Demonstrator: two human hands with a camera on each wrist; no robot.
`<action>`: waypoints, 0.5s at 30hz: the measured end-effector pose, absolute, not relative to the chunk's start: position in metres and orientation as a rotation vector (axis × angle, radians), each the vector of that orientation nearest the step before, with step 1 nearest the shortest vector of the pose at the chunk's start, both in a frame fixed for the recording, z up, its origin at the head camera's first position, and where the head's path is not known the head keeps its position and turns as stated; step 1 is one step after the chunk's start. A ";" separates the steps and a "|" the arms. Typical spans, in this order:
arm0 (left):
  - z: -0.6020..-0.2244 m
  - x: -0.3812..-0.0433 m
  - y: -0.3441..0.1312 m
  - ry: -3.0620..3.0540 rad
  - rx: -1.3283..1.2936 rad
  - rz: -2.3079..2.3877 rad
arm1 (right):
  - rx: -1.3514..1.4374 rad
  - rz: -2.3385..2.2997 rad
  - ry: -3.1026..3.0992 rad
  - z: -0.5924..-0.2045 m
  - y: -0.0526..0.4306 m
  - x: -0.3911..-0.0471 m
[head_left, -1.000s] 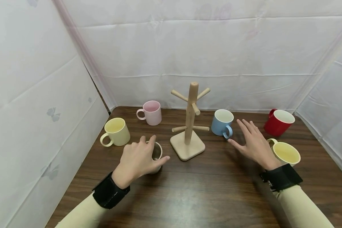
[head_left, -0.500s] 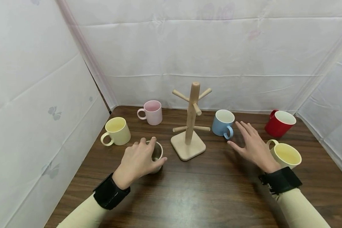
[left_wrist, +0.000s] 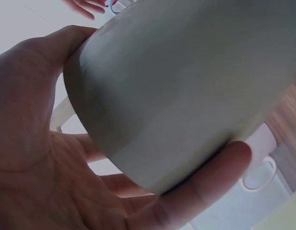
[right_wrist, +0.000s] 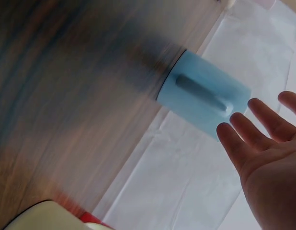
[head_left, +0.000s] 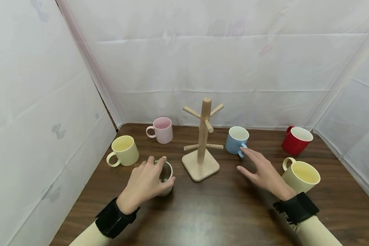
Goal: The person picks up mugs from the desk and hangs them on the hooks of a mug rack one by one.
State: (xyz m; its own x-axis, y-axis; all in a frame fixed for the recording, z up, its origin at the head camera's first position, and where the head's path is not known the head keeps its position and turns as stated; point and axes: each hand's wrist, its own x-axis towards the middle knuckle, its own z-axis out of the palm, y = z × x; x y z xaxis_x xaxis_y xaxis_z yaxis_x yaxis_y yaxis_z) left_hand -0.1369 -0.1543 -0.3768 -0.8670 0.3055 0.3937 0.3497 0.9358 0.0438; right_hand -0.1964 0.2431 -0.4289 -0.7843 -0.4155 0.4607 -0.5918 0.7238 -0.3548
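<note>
Head view: left hand [head_left: 145, 181] wrapped about the grey mug [head_left: 166, 171] from above; mug looks upright on the brown table [head_left: 203, 215], near the mug stand [head_left: 203, 136]. Right hand [head_left: 265, 176] holds nothing, fingers extended by the blue mug [head_left: 233, 144], which stands upright on the stand's other side.

Left wrist: thumb and fingers straddle the grey mug's smooth wall. Probably ceramic: stiff, moderately heavy, slick, liable to chip. A wide hold round the body should suit.

Right wrist: fingertips right by the blue mug; contact can't be told. Handle [right_wrist: 200, 93] exposed. Likely equally rigid, breakable; best held there or below the rim.
</note>
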 end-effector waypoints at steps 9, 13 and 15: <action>-0.380 -0.130 -0.162 -2.654 -0.475 -0.318 | 0.960 0.724 -2.523 -0.426 0.221 -0.179; -0.379 -0.125 -0.163 -2.662 -0.493 -0.430 | 1.023 0.729 -2.519 -0.426 0.209 -0.172; -0.378 -0.123 -0.163 -2.666 -0.502 -0.492 | 1.043 0.747 -2.521 -0.426 0.204 -0.169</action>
State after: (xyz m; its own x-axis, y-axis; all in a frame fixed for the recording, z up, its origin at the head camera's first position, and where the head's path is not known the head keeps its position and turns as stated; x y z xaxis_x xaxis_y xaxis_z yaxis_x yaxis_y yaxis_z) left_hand -0.1232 -0.1627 -0.3780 -0.8631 0.2726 0.4251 0.4064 0.8746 0.2644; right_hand -0.1692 0.2040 -0.4262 -0.6862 -0.5603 0.4639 -0.7226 0.5984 -0.3460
